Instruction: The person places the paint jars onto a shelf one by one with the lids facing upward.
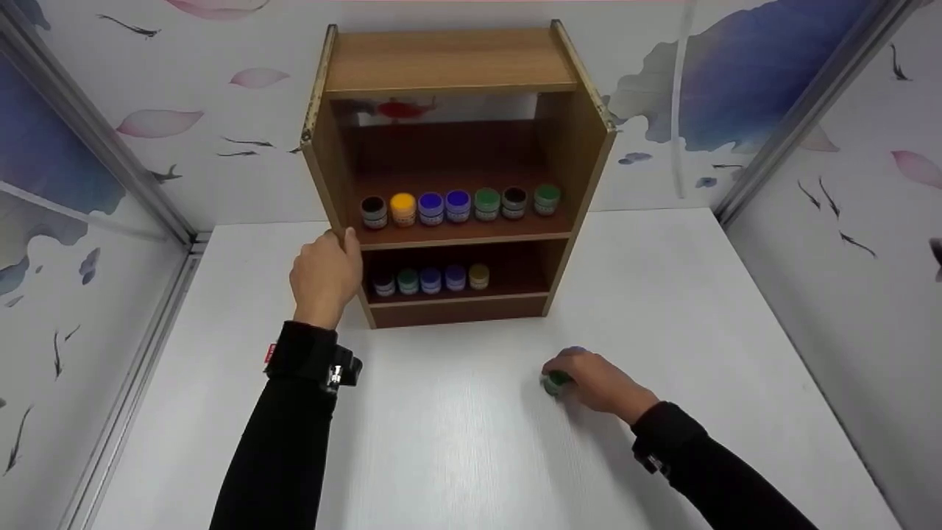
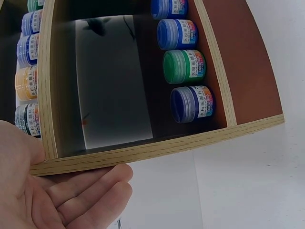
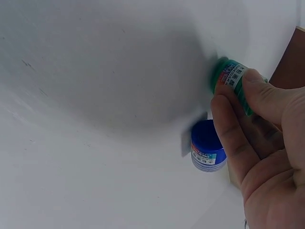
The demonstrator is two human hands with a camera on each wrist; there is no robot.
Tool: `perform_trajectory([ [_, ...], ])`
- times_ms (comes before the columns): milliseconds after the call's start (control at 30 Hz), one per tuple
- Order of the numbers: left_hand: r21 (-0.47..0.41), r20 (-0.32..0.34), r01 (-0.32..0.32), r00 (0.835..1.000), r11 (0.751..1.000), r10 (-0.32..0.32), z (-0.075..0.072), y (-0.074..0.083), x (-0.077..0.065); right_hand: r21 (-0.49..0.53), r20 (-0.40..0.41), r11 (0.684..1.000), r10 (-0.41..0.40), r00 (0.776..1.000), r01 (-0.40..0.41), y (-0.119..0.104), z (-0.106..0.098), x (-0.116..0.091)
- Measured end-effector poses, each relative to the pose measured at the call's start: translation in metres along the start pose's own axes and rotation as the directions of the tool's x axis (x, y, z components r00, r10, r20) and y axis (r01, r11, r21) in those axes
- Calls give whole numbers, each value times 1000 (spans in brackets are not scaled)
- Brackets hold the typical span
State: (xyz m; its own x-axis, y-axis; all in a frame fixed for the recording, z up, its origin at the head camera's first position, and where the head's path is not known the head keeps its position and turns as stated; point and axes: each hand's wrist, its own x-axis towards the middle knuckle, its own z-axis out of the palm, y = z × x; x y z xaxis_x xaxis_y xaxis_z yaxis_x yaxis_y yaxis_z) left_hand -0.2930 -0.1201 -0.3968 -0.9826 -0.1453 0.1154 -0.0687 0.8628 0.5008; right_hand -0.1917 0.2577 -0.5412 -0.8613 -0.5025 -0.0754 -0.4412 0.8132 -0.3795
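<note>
My left hand [image 1: 325, 274] holds the left side panel of a small wooden shelf [image 1: 450, 60], thumb toward the front edge and fingers on the outer face, as the left wrist view shows. At the lower right, my right hand [image 1: 600, 379] pinches a green paint jar [image 3: 232, 76] between thumb and fingers, at or just above the white table. Beside those fingers stands a blue paint jar [image 3: 208, 148], mostly hidden behind the hand in the head view. Paint jars with labels line the shelf's middle board, among them a yellow one [image 1: 403, 210] and a green one [image 1: 487, 204].
A shorter row of jars, including a yellowish one [image 1: 479, 277], stands on the shelf's lower board. The shelf rests on a white table [image 1: 441, 427] near the back wall [image 1: 257, 177]. Patterned panels with metal frames [image 1: 817, 103] close in both sides.
</note>
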Motion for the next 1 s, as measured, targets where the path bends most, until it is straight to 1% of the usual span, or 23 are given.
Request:
perform_trajectory([
  [267, -10, 1, -2, 1000, 1000, 2, 0, -1, 0, 35, 10, 999, -10, 1000, 10, -1, -5, 3],
  [467, -1, 4, -5, 1000, 1000, 5, 0, -1, 0, 46, 14, 998, -32, 999, 31, -2, -12, 5],
  [900, 7, -4, -11, 1000, 1000, 11, -1, 0, 0, 22, -1, 999, -36, 999, 36, -3, -32, 11],
  [1000, 6, -4, -10, 1000, 1000, 10, 0, 0, 0, 23, -3, 999, -23, 1000, 23, -4, -37, 14],
])
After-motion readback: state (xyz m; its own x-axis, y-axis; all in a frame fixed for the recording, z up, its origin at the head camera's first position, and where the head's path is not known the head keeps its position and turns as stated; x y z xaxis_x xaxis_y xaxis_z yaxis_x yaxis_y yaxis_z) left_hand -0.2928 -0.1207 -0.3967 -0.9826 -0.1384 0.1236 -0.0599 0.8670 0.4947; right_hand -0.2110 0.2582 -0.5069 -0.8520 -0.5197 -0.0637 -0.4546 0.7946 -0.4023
